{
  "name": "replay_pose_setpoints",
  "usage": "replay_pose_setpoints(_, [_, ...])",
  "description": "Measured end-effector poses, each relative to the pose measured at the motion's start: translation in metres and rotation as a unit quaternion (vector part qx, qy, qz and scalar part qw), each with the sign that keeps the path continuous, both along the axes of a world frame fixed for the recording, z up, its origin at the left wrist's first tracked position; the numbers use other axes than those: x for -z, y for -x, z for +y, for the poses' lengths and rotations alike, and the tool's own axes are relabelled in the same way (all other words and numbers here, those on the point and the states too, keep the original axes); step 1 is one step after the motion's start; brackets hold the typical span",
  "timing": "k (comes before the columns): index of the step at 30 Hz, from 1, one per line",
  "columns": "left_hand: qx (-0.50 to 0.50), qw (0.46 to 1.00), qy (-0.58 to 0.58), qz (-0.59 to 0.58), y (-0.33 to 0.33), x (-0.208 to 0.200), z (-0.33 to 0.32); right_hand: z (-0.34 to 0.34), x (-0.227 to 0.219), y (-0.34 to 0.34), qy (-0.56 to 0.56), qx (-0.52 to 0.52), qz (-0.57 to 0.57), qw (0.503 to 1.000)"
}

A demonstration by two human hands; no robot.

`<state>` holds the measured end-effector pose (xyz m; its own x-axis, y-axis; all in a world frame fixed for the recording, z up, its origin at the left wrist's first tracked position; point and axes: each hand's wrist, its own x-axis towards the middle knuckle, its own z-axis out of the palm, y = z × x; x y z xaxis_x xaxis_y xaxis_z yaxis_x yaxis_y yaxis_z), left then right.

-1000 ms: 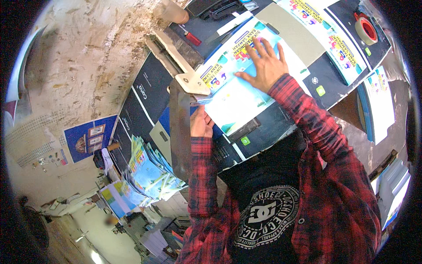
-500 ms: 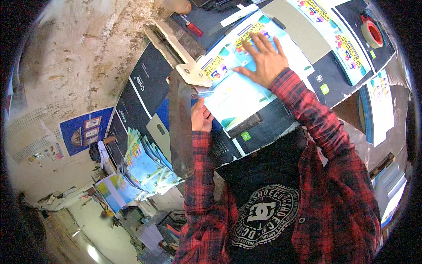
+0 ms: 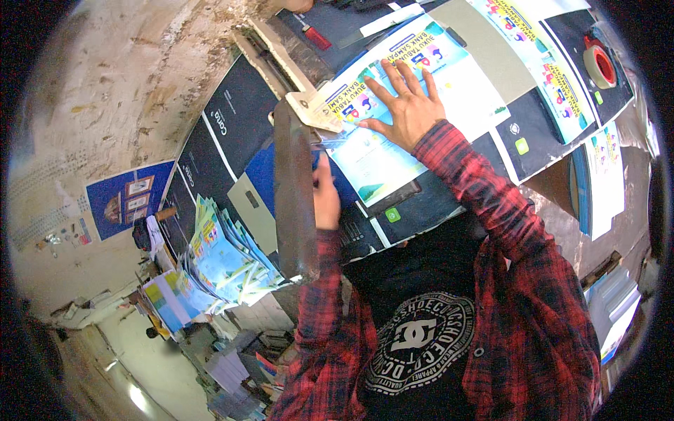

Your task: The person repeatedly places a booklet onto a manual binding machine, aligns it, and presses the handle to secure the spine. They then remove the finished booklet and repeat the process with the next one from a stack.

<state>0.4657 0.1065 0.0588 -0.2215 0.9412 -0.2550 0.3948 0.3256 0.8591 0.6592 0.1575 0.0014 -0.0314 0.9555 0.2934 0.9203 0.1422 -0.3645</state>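
Observation:
My right hand [image 3: 411, 109] lies flat with fingers spread on a printed sheet [image 3: 382, 165] with blue, white and yellow artwork. The sheet's left edge is at a paper cutter, beside its pale clamp bar [image 3: 312, 112]. The cutter's long brown blade arm [image 3: 293, 203] stands raised to the left of the sheet. My left hand [image 3: 326, 196] is just right of that arm, near the sheet's lower left edge. Blur and the blade arm partly hide its fingers, so I cannot make out whether they hold anything.
On the dark worktop lie a red-handled brush [image 3: 317, 36], a stack of printed sheets [image 3: 562, 105] and a tape roll [image 3: 600, 67]. Cut prints [image 3: 221, 249] are piled left of the blade arm. A paper stack [image 3: 604, 186] sits at the right.
My right hand has slid a little left across the sheet, fingers still spread. My left hand has drawn slightly toward me beside the blade arm, and its fingers have changed pose.

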Motion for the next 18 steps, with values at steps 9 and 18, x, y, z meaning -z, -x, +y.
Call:
replay_pose_setpoints(9, [0.188, 0.861, -0.200, 0.428, -0.005, 0.048, -0.033, 0.007, -0.002, -0.022, 0.009, -0.028, -0.032, 0.999])
replay_pose_setpoints(18, [0.200, 0.882, -0.227, 0.360, -0.001, 0.037, -0.035, 0.021, 0.003, -0.085, 0.021, -0.001, -0.065, 0.998])
